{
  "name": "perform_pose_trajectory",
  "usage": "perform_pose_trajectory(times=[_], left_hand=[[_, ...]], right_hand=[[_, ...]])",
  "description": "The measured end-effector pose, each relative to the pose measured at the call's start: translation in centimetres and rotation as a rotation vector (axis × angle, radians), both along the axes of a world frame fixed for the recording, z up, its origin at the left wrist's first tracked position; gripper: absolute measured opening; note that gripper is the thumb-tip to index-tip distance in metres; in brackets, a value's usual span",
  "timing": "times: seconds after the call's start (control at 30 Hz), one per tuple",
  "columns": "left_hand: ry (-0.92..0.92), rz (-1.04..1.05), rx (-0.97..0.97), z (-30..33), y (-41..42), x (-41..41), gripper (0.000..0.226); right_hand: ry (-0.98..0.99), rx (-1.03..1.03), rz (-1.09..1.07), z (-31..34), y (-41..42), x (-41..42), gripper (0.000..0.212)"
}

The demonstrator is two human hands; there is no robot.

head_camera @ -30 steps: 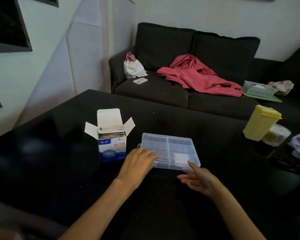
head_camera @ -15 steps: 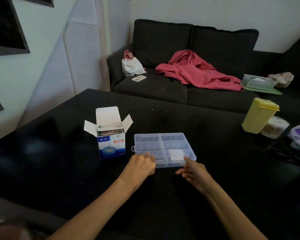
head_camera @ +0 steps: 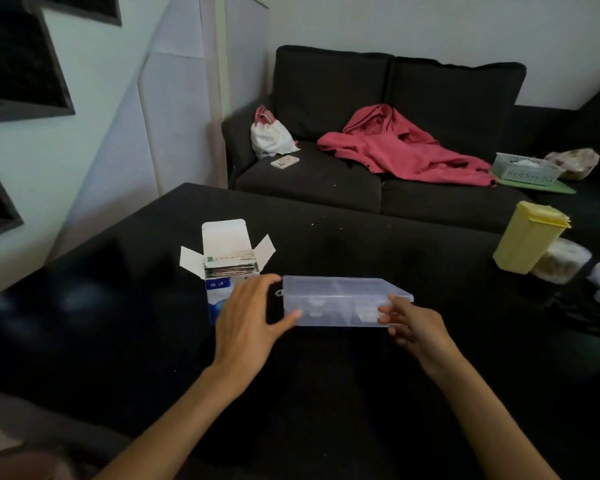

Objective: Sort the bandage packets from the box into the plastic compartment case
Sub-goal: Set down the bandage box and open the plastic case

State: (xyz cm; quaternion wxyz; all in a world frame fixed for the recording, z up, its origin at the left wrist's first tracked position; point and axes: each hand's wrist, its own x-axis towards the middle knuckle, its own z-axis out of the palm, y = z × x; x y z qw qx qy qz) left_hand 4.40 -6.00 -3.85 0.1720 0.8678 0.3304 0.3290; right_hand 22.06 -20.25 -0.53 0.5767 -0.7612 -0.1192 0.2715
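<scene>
Black table (head_camera: 361,244) — dark sofa (head_camera: 378,161) behind.

Ahead of me, a dark sofa (head_camera: 378,188) carries a red garment (head_camera: 402,150), a white bag (head_camera: 271,138), a phone (head_camera: 284,162) and a mesh basket (head_camera: 525,169). Yellow container (head_camera: 527,239) stands on my black table (head_camera: 361,244).

Clear case (head_camera: 340,299), blue-white box (head_camera: 222,285)
</scene>
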Motion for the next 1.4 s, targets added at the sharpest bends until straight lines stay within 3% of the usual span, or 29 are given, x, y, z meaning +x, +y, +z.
perform_pose_trajectory(times=[0.07,0.2,0.37,0.43,0.53,0.6,0.73,0.83,0.9,0.97,1.07,1.13,1.2,1.23,1.33,1.4], left_hand=[[-0.030,0.072,-0.188,-0.3,0.5,-0.2,0.046],[0.080,0.021,-0.460,-0.6,0.5,-0.1,0.032],[0.268,-0.154,-0.378,-0.6,0.0,-0.4,0.031],[0.318,-0.171,-0.345,-0.3,-0.1,-0.5,0.029],[0.385,-0.107,-0.214,0.1,-0.2,-0.6,0.023],[0.400,-0.078,-0.219,0.4,0.0,-0.7,0.023],[0.372,-0.050,-0.362,0.3,0.6,-0.8,0.027],[0.378,-0.063,-0.465,0.6,0.7,-0.9,0.030],[0.405,-0.063,-0.448,0.9,0.7,-1.2,0.019],[0.445,-0.038,-0.358,1.8,0.6,-2.1,0.014],[0.275,0.172,-0.099,3.6,1.2,-3.9,0.016],[-0.006,0.355,0.001,5.0,1.9,-5.2,0.018],[-0.211,0.422,0.016,5.0,3.2,-5.9,0.024],[-0.208,0.417,0.012,4.7,3.8,-6.2,0.028],[-0.021,0.347,-0.103,2.2,5.6,-6.5,0.038],[-0.188,0.293,-0.257,0.6,6.5,-6.2,0.033]], right_hand=[[0.010,0.090,-0.042,0.3,0.4,-0.4,0.024],[-0.072,0.208,-0.087,1.2,1.2,-1.4,0.022],[-0.210,0.333,-0.012,1.7,2.6,-0.8,0.031],[-0.348,0.160,0.071,0.4,3.6,0.8,0.039],[-0.629,-0.392,0.196,-3.4,4.0,2.4,0.039],[-0.683,-0.445,0.175,-4.6,3.6,2.1,0.039],[-0.468,-0.474,-0.004,-4.3,2.8,2.2,0.049],[-0.260,-0.359,0.079,-4.1,2.7,1.9,0.045],[-0.253,-0.240,0.159,-4.0,2.9,1.5,0.040],[-0.270,-0.237,0.207,-3.7,3.3,1.1,0.049],[-0.567,-0.454,0.119,-1.9,4.6,0.3,0.062],[-0.734,-0.224,0.113,0.4,5.8,-1.3,0.053],[-0.858,0.022,0.268,3.2,7.6,-3.6,0.036],[-0.919,0.058,0.392,4.5,8.9,-4.8,0.031],[-1.057,-0.055,0.756,6.6,13.7,-7.5,0.028],[-1.103,-0.248,0.934,6.8,16.5,-8.1,0.033]])
